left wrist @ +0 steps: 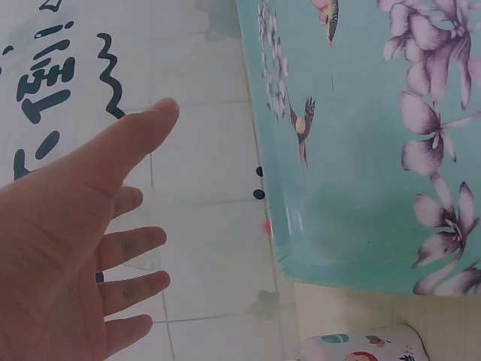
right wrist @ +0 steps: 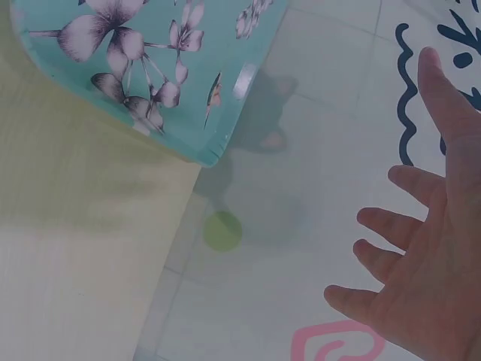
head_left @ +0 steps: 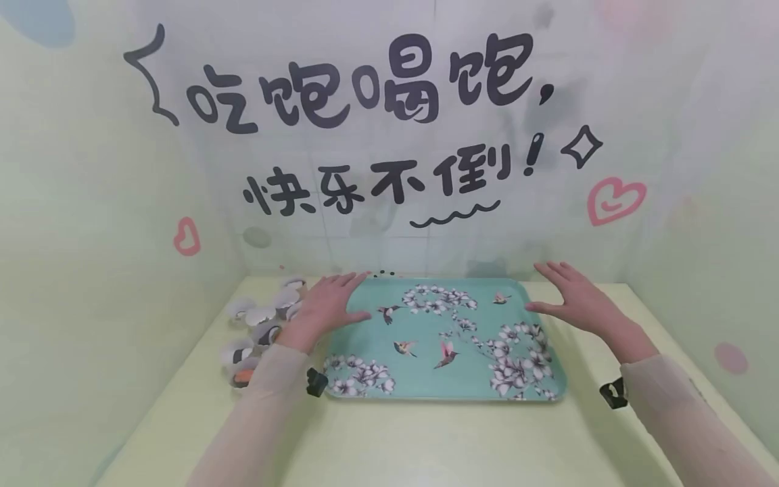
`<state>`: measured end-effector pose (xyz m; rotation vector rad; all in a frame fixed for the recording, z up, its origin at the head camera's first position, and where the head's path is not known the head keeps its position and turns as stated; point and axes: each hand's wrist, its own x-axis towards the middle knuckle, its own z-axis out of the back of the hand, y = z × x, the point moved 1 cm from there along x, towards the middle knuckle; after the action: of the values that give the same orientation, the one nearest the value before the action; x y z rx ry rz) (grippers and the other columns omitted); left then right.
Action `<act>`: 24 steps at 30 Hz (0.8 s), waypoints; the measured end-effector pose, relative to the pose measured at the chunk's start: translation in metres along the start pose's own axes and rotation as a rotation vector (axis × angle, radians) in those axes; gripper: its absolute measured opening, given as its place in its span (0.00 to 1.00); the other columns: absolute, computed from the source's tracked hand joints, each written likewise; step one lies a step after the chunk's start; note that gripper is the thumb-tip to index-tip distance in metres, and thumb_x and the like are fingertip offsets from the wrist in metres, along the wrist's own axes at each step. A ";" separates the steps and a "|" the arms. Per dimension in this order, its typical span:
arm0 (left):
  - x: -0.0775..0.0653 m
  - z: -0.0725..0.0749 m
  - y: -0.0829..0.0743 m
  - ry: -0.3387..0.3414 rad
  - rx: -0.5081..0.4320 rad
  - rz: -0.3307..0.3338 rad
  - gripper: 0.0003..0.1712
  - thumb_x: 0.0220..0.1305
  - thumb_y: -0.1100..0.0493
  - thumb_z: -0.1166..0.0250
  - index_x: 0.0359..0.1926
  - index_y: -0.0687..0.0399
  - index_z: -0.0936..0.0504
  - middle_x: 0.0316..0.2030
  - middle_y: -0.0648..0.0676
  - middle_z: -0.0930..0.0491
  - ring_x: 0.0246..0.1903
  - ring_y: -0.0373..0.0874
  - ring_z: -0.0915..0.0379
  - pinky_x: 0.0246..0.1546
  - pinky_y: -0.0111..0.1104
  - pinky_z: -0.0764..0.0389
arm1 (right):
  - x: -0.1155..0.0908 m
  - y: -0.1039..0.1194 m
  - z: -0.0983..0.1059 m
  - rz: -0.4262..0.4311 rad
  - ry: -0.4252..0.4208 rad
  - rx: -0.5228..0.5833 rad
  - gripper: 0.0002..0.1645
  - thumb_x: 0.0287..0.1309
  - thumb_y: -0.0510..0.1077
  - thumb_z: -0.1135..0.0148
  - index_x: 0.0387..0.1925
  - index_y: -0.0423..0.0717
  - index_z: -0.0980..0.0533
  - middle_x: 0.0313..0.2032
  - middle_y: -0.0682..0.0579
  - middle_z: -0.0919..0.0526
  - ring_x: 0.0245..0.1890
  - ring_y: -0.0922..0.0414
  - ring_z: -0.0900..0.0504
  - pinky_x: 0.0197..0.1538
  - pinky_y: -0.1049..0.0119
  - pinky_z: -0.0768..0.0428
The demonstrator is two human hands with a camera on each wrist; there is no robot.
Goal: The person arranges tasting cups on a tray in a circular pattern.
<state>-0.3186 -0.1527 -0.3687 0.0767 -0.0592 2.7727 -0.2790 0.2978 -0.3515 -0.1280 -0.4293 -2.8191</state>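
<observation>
Tray: a turquoise, rectangular tray with rounded corners and a raised rim point(head_left: 438, 382) lies flat on the table, its far edge close to the back wall, between your two hands.
Tray print: whitish-purple blossoms on thin branches fill the lower left corner, the right side and the top; four small birds fly among them.
Left hand: your bare left hand point(head_left: 325, 308) hovers by the tray's far left corner, overlapping it as seen from your head. The fingers are extended and holding nothing, the thumb set apart; your left wrist view shows a gap between hand and tray.
Right hand: your bare right hand point(head_left: 584, 301) hovers beside the far right corner, fingers spread and loose, grasping nothing. Its thumb points toward the rim; your right wrist view shows hand and tray apart.
Sleeves: pale, long sleeves cover both your forearms, with a small black device at the left wrist point(head_left: 316, 383) and another at the right wrist point(head_left: 613, 393).
Left-side cluster: a group of small whitish rounded objects with dark and orange patches point(head_left: 262, 318) sits left of the tray, partly behind your left arm; they are too blurred to identify.
Table: a pale yellow tabletop point(head_left: 426, 439) stretches between the tray and you.
Back wall: large black Chinese lettering point(head_left: 399, 186) runs in two lines across a whitish, tile-lined wall, a wavy stroke beneath. A pink outlined heart point(head_left: 592, 203) is at the right.
</observation>
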 end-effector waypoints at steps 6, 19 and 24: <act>-0.004 0.000 0.000 0.011 -0.014 -0.001 0.50 0.62 0.33 0.36 0.77 0.46 0.43 0.74 0.59 0.38 0.72 0.62 0.41 0.74 0.55 0.41 | -0.004 0.002 -0.006 0.007 -0.001 0.012 0.59 0.56 0.68 0.34 0.76 0.40 0.46 0.74 0.28 0.47 0.74 0.28 0.52 0.70 0.27 0.45; -0.017 -0.009 -0.004 -0.008 -0.051 -0.017 0.47 0.62 0.33 0.36 0.76 0.48 0.39 0.74 0.60 0.37 0.70 0.63 0.37 0.68 0.56 0.32 | -0.019 0.004 -0.022 -0.004 0.011 0.043 0.62 0.53 0.68 0.32 0.76 0.38 0.47 0.75 0.29 0.48 0.74 0.29 0.52 0.70 0.28 0.44; -0.019 -0.012 -0.007 -0.007 -0.042 -0.021 0.47 0.63 0.32 0.38 0.76 0.45 0.40 0.74 0.59 0.38 0.70 0.62 0.37 0.65 0.55 0.28 | -0.029 0.011 -0.024 0.009 0.015 0.050 0.64 0.52 0.69 0.32 0.76 0.38 0.47 0.75 0.29 0.48 0.74 0.29 0.51 0.70 0.29 0.42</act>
<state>-0.2989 -0.1527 -0.3813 0.0762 -0.1177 2.7491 -0.2494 0.2884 -0.3752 -0.0988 -0.4941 -2.7962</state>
